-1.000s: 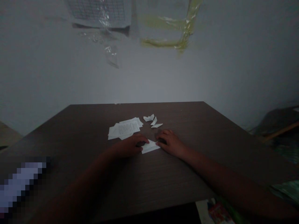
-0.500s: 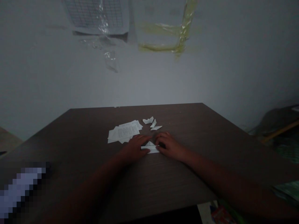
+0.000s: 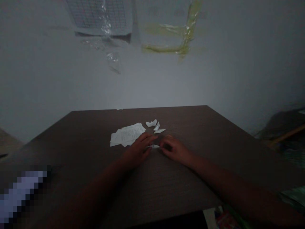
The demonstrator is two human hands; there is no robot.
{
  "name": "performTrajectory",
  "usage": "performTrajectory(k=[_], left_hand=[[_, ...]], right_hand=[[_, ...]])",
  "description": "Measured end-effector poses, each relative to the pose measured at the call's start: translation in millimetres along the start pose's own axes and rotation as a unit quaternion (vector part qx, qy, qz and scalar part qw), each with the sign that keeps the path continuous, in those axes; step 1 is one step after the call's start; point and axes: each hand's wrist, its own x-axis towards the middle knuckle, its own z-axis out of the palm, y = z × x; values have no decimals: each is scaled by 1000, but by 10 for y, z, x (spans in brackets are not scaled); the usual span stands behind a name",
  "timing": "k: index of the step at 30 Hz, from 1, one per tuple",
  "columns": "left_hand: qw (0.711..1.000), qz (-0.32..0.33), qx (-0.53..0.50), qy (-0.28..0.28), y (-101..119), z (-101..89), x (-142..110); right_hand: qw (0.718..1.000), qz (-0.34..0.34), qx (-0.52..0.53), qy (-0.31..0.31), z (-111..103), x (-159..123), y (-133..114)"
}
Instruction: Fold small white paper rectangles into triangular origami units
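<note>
On a dark wooden table (image 3: 71, 149), my left hand (image 3: 137, 149) and my right hand (image 3: 173, 149) meet over a small folded piece of white paper (image 3: 154, 146). Only a thin strip of it shows between the fingertips. The left fingers lie stretched over its left part and press it flat. The right fingers are curled and pinch its right end. Just beyond the left hand lies a stack of printed paper slips (image 3: 127, 134). Three small folded paper shapes (image 3: 156, 126) sit behind the hands.
The table's far edge meets a pale wall with a taped grid sheet (image 3: 98, 16) and yellowish tape (image 3: 176, 35). Dark clutter (image 3: 283, 127) stands at the right beyond the table. Colourful items (image 3: 224, 219) lie on the floor below the near right corner.
The paper piece has been folded smaller: a wide flat slip a second ago, then a triangle-topped shape, now a thin strip under the fingers. Both hands closed in over it.
</note>
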Motion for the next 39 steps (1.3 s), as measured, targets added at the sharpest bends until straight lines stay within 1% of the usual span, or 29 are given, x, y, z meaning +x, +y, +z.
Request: performTrajectory(k=[2,5,12,16,22,24,26,30,34,36,39], left_hand=[[1000,24,8,6,-13,1,5],[999,34,13,-11,-23,2,14],[997,-18,29,-68,42,-26,19],[995,-40,36,-86,44,-49,17],[991,-88,31,-92,71,-86,44],[989,-113,21,-92,78,-83,53],[988,-129,20,-80,67,-65,57],[990,-123,35,-50,5,-7,57],[991,-111,51,-54,-22,27,62],[990,-110,64,-58,-6,27,66],[988,-118,75,-61,32,15,75]], right_hand=[[1000,1,-16,0,-5,0,-14],[999,14,-40,-5,13,-1,-23],[996,13,-67,-64,64,4,31],[995,11,-62,-82,51,8,48],[997,9,-43,-71,59,11,60],[997,19,-47,-63,68,15,61],[996,36,-51,-59,81,24,61],[995,68,-57,-53,119,43,67],[993,88,-72,-35,147,50,73],[992,81,-90,-31,150,51,60],[989,48,-134,-34,150,55,11]])
